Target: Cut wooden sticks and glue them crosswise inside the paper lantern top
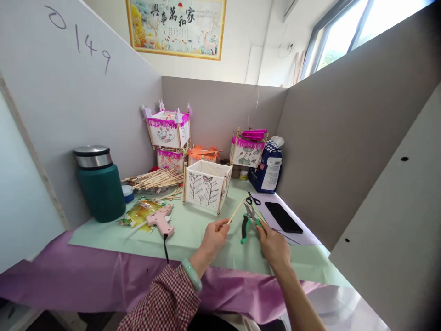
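My left hand (214, 236), a jade-coloured bangle at its wrist, pinches a thin wooden stick (236, 210) that slants up to the right. In my right hand (274, 243) is one handle of a pair of green-and-black pliers (245, 228). The pliers' handles stand apart, and their metal jaws point up near the stick's far end. Just behind my hands stands a white lantern (206, 191) with wooden corner posts and drawn tree branches. A pair of scissors (253, 198) lies beyond the pliers' jaws.
To the left are a pink glue gun (161, 221), a yellow packet (143, 212), a bundle of sticks (156, 179) and a green flask (99, 188). A black phone (283, 217) lies right. Fringed lanterns (168, 131) and a blue tissue pack (268, 168) stand behind, inside grey partitions (344, 124).
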Available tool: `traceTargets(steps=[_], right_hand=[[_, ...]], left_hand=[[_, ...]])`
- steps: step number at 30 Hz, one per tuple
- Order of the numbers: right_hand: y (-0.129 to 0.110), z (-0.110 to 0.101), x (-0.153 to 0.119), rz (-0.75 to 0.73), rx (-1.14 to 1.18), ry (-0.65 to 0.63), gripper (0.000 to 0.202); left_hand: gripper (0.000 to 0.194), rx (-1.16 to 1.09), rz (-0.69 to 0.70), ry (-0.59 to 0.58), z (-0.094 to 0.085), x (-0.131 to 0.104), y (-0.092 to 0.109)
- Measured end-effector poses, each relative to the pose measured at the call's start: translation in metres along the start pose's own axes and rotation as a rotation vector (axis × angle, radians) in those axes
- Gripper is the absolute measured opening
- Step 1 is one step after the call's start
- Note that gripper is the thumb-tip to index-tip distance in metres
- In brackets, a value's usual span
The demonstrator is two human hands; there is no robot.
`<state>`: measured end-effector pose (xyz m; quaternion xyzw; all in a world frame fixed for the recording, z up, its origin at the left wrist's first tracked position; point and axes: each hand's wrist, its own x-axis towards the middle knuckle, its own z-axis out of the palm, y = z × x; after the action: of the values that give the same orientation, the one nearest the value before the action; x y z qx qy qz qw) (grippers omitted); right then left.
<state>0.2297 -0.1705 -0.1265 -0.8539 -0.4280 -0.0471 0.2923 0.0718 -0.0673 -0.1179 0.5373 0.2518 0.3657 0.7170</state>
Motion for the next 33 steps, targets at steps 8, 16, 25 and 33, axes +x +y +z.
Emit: traceTargets(steps=[8, 16, 25, 33], right_hand=[[0.01, -0.001, -0.02, -0.149, 0.163, -0.036, 0.04], [-0.005, -0.003, -0.032, -0.193, 0.037, -0.041, 0.037], [-0.015, 0.0, -0.027, -0.159, -0.075, -0.032, 0.038], [-0.021, 0.006, -0.019, -0.107, -0.053, -0.043, 0.037]], left_hand=[[0.035, -0.057, -0.026, -0.016, -0.004, 0.005, 0.0], [0.039, -0.099, -0.046, -0.048, -0.006, 0.003, 0.005], [0.047, -0.077, -0.051, -0.024, -0.006, 0.005, 0.003], [0.041, -0.062, -0.059, 0.007, -0.003, 0.007, 0.0]])
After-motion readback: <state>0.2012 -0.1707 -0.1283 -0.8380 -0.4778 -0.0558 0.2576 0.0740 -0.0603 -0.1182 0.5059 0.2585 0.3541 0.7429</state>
